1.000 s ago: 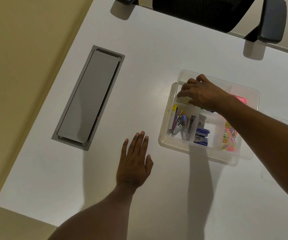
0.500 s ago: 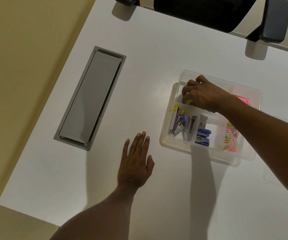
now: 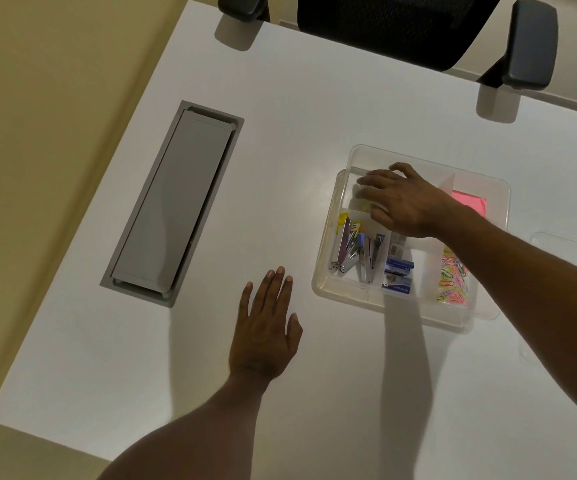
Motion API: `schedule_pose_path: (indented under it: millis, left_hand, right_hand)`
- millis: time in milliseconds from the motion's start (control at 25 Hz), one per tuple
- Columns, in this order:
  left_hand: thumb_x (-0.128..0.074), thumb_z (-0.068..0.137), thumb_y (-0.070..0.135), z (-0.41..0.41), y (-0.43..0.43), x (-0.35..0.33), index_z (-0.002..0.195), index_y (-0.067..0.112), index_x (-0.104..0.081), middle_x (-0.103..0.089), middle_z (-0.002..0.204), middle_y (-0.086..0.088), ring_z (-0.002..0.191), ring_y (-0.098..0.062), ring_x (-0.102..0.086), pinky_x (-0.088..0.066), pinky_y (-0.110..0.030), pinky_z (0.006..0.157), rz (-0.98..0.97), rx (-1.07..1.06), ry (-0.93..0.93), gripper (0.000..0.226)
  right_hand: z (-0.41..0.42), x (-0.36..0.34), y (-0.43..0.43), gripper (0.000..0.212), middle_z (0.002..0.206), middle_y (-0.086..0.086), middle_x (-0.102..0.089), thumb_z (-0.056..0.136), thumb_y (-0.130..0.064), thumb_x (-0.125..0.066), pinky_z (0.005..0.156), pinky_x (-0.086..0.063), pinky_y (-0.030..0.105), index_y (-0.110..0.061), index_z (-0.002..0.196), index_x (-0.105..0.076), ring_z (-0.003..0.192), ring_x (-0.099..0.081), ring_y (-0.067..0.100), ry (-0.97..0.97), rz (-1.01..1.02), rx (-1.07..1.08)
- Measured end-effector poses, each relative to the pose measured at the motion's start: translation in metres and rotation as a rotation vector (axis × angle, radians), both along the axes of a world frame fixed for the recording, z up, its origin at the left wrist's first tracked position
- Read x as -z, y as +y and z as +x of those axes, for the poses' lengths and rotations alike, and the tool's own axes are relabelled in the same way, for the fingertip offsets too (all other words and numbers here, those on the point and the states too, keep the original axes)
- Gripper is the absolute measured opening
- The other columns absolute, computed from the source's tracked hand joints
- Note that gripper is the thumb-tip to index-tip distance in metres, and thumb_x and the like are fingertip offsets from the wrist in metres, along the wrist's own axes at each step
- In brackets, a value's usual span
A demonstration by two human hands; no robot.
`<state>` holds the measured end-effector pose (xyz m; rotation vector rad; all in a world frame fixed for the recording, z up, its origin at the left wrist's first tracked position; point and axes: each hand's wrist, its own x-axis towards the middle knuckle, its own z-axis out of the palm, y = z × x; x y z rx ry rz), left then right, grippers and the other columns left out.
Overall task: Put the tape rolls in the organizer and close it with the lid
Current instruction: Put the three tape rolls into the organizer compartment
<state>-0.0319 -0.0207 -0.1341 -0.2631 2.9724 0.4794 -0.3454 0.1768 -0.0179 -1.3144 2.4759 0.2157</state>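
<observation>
Fingers [image 3: 371, 192] of the right hand [image 3: 404, 202] spread loosely over the far-left compartment of the clear organizer [image 3: 325, 268]; whether they grip the pale tape roll [image 3: 361, 204] beneath them cannot be told. The left hand [image 3: 266, 327] lies flat and empty on the white desk [image 3: 314, 98], just beside the organizer's near-left corner. The clear lid [image 3: 557, 240] sits at the desk's right edge.

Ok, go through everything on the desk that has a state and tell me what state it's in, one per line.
Organizer: open, no lid on it.
Lid: off, lying on the desk right of the organizer.
Cable hatch: closed.
Left hand: flat on the desk, holding nothing.
Right hand: fingers spread over the organizer's far-left compartment; grip unclear.
</observation>
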Motion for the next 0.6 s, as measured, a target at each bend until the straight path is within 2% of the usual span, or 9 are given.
schedule_pose_path:
  millis: [120, 320, 480, 600]
  left_hand:
    - [-0.022, 0.108, 0.053, 0.0, 0.0, 0.001, 0.17, 0.028, -0.016, -0.016, 0.18, 0.003, 0.167, -0.019, -0.016, -0.013, -0.049, 0.137, -0.001, 0.003, 0.008, 0.067]
    - [-0.027, 0.108, 0.049, 0.002, -0.001, 0.001, 0.171, 0.027, -0.015, -0.013, 0.18, 0.003, 0.168, -0.017, -0.012, -0.014, -0.05, 0.137, -0.006, 0.008, 0.023, 0.068]
    - [-0.023, 0.108, 0.052, 0.001, 0.0, 0.0, 0.17, 0.028, -0.016, -0.016, 0.18, 0.003, 0.168, -0.018, -0.015, -0.016, -0.051, 0.137, -0.002, 0.002, 0.018, 0.067]
    - [-0.021, 0.108, 0.052, 0.001, 0.0, -0.001, 0.17, 0.027, -0.018, -0.019, 0.179, 0.002, 0.167, -0.019, -0.018, -0.018, -0.051, 0.136, 0.003, 0.005, 0.033, 0.067]
  right_hand:
    - [0.0, 0.004, 0.004, 0.058, 0.159, 0.004, -0.046, 0.101, -0.047, -0.021, 0.126, -0.019, 0.05, -0.023, 0.141, -0.055, 0.154, -0.032, 0.021, -0.001, 0.018, 0.052]
    - [0.005, 0.01, 0.004, 0.06, 0.15, 0.003, -0.056, 0.099, -0.044, -0.017, 0.123, -0.023, 0.05, -0.022, 0.133, -0.062, 0.15, -0.039, 0.023, 0.012, -0.01, 0.061]
    - [0.008, 0.009, 0.004, 0.061, 0.155, 0.002, -0.052, 0.1, -0.044, -0.018, 0.125, -0.019, 0.049, -0.023, 0.143, -0.057, 0.152, -0.037, 0.021, -0.003, -0.043, 0.079]
    - [0.011, 0.012, 0.006, 0.057, 0.156, 0.007, -0.048, 0.101, -0.042, -0.025, 0.126, -0.021, 0.049, -0.018, 0.146, -0.051, 0.149, -0.039, 0.022, 0.078, -0.125, 0.18]
